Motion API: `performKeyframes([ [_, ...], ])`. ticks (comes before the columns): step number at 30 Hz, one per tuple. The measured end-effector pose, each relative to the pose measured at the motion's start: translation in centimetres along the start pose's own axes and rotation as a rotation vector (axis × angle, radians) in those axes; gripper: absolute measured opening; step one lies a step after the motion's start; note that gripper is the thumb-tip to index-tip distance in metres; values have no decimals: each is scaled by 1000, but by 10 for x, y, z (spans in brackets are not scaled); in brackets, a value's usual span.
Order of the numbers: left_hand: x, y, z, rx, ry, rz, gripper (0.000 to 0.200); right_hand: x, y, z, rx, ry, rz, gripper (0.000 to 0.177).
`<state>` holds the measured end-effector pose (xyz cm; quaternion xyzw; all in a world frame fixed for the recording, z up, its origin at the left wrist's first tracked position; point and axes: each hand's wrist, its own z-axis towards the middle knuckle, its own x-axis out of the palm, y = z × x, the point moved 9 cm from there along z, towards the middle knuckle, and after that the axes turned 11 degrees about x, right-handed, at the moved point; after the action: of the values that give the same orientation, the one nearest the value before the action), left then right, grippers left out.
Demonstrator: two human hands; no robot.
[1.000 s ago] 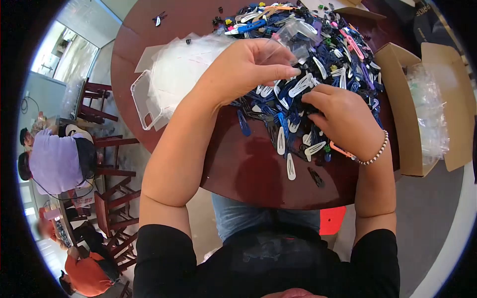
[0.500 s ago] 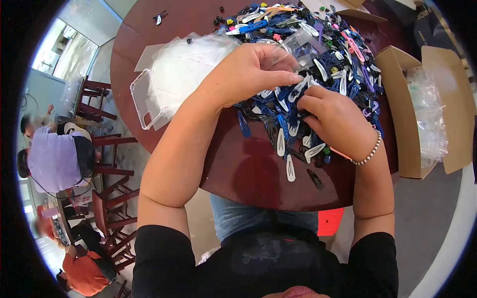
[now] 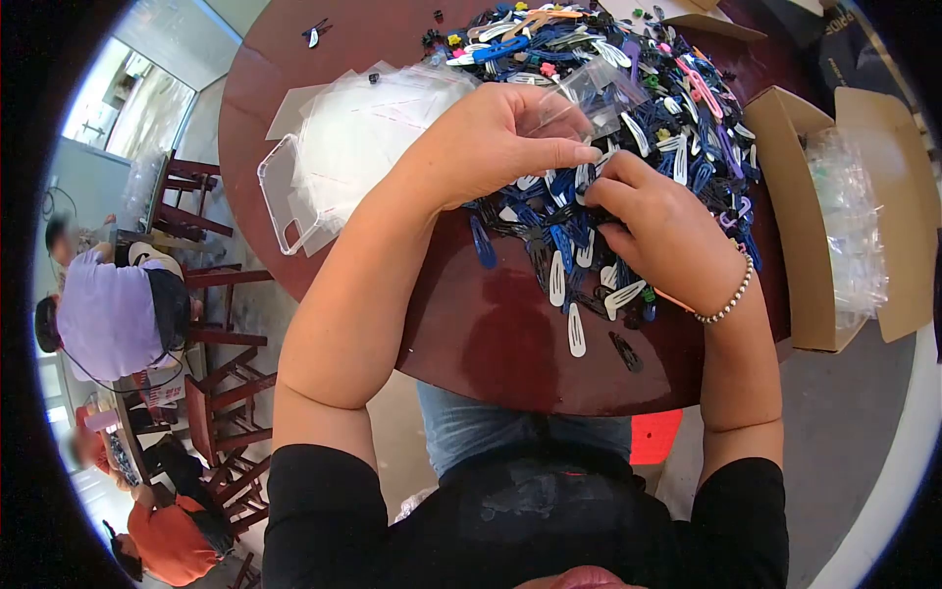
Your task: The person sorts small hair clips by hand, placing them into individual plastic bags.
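1. Your right hand [image 3: 662, 211] hides most of its fingertips; whether they grip anything cannot be told.
2. Print on your clear bags [image 3: 348, 147] is too small to read.
3. The top edge cuts off your table [image 3: 471, 334].

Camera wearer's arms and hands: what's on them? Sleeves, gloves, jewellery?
Short, plain black fabric sleeves ending near the elbows; forearms uncovered. Left hand: no glove, nothing on the wrist. Right hand: no glove, but a bracelet of round, silvery beads circles the wrist.
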<state>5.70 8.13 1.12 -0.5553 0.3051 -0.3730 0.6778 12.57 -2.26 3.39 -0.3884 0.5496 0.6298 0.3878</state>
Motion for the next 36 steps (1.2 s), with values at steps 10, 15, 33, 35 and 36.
performKeyframes([
  [10,0,2,1,18,19,14,29,7,1,0,1,68,-34,18],
  [15,0,2,0,22,31,88,29,8,-3,2,21,75,4,19],
  [33,1,5,0,7,69,59,30,11,4,3,-63,67,72,12],
  [35,1,4,0,-5,74,52,31,7,4,3,-52,54,74,11],
  [36,1,5,0,-17,78,44,31,5,4,3,-41,42,76,10],
])
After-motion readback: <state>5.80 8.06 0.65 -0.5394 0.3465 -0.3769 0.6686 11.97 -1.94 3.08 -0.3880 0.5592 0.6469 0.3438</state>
